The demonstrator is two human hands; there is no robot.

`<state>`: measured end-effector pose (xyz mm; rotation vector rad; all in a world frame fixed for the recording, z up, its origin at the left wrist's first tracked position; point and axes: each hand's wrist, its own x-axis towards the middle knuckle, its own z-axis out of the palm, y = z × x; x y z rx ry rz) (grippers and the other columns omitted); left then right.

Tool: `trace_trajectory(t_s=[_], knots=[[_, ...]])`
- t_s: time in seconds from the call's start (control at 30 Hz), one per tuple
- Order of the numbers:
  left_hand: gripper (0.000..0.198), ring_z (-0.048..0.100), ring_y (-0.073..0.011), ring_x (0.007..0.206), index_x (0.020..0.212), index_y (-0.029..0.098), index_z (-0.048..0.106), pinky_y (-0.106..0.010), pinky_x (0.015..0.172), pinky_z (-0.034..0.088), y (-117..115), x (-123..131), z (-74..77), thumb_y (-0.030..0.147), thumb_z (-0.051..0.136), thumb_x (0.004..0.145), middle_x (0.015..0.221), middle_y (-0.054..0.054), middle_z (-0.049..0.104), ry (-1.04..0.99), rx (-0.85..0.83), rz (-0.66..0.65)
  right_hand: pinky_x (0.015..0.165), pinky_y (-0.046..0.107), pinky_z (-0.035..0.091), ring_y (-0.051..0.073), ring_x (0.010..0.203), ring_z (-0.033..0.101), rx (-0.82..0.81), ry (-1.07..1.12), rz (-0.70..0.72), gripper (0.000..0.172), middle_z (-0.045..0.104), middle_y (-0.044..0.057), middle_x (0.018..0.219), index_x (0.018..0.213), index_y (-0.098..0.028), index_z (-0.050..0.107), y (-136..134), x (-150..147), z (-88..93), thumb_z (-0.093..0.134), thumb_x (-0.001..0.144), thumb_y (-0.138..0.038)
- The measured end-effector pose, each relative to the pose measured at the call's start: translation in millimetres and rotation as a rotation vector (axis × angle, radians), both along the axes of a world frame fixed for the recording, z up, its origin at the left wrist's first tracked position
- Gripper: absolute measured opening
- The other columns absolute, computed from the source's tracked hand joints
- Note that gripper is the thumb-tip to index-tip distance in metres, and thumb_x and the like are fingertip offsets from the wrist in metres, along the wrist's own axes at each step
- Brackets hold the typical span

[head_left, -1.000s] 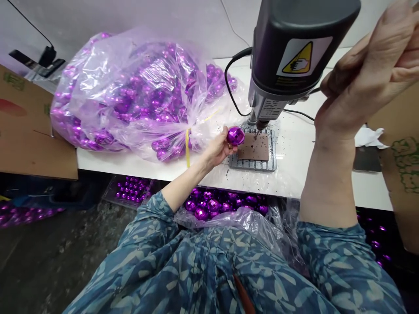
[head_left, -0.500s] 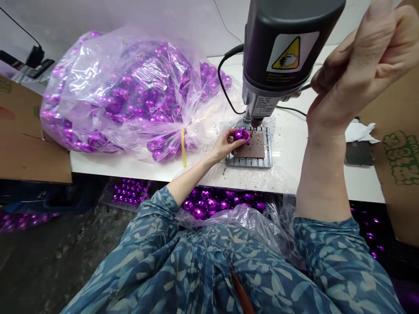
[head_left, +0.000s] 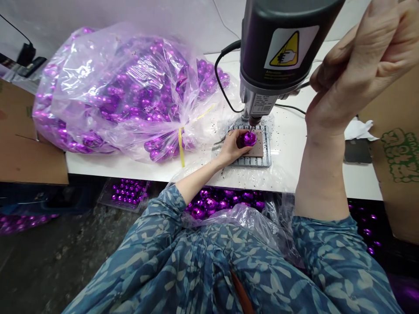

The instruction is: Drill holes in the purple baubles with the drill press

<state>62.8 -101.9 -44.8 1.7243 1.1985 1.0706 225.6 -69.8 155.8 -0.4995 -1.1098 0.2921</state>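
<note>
My left hand [head_left: 233, 146] grips a shiny faceted purple ball [head_left: 248, 139] and holds it on the brown pad [head_left: 257, 148] of the metal drill base [head_left: 253, 160], right under the bit of the grey bench drill [head_left: 281, 52]. My right hand [head_left: 356, 74] is raised at the upper right, fingers wrapped round the drill's thin feed lever [head_left: 304, 85], most of which is hidden in the fist.
A big clear bag of purple balls [head_left: 124, 96], tied with a yellow strip, lies on the white table [head_left: 294, 174] left of the drill. Another open bag of balls [head_left: 225, 205] sits in my lap. Cardboard boxes [head_left: 19, 144] [head_left: 399, 165] flank the table. A black cable [head_left: 222, 83] runs behind.
My left hand carried the purple ball to the right, from beside the base onto the pad under the bit. The right hand stayed on the lever and lowered slightly.
</note>
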Motion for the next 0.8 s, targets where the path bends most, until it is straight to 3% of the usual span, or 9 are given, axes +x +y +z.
trace_trajectory(t_s=[0.23, 0.37, 0.57, 0.8], knots=[[0.055, 0.068, -0.0334, 0.131, 0.128, 0.022, 0.069, -0.054, 0.119, 0.052, 0.7, 2.4, -7.5, 0.026, 0.096, 0.081, 0.131, -0.012, 0.073, -0.085, -0.017, -0.009, 0.044, 0.021, 0.016, -0.002, 0.038, 0.029, 0.025, 0.070, 0.009, 0.063, 0.029, -0.009, 0.047, 0.065, -0.017, 0.029, -10.5, -7.4, -4.1, 0.068, 0.078, -0.065], [0.059, 0.065, -0.0354, 0.135, 0.131, 0.022, 0.068, -0.056, 0.120, 0.052, 0.8, 1.2, -8.2, 0.031, 0.097, 0.081, 0.135, -0.014, 0.072, -0.085, -0.041, -0.021, 0.050, 0.015, 0.025, -0.006, 0.042, 0.031, 0.066, 0.056, -0.077, 0.069, 0.016, -0.006, 0.046, 0.060, -0.012, 0.026, -20.2, -7.6, -23.2, 0.063, 0.088, -0.063], [0.059, 0.066, -0.0345, 0.133, 0.131, 0.021, 0.069, -0.054, 0.120, 0.051, 0.8, 0.1, -8.9, 0.031, 0.098, 0.080, 0.134, -0.013, 0.072, -0.088, -0.023, -0.022, 0.046, 0.016, 0.023, -0.003, 0.042, 0.029, 0.153, 0.089, -0.104, 0.070, 0.006, -0.005, 0.049, 0.058, -0.013, 0.025, -18.8, -3.9, -46.6, 0.067, 0.093, -0.056], [0.058, 0.066, -0.0349, 0.133, 0.128, 0.022, 0.070, -0.054, 0.121, 0.050, 0.0, 0.1, -5.4, 0.028, 0.099, 0.079, 0.132, -0.012, 0.073, -0.104, -0.048, -0.017, 0.042, 0.023, 0.018, 0.002, 0.040, 0.015, 0.218, 0.118, -0.185, 0.074, 0.004, -0.003, 0.047, 0.065, -0.017, 0.014, -5.3, 0.6, -68.8, 0.064, 0.096, -0.061]])
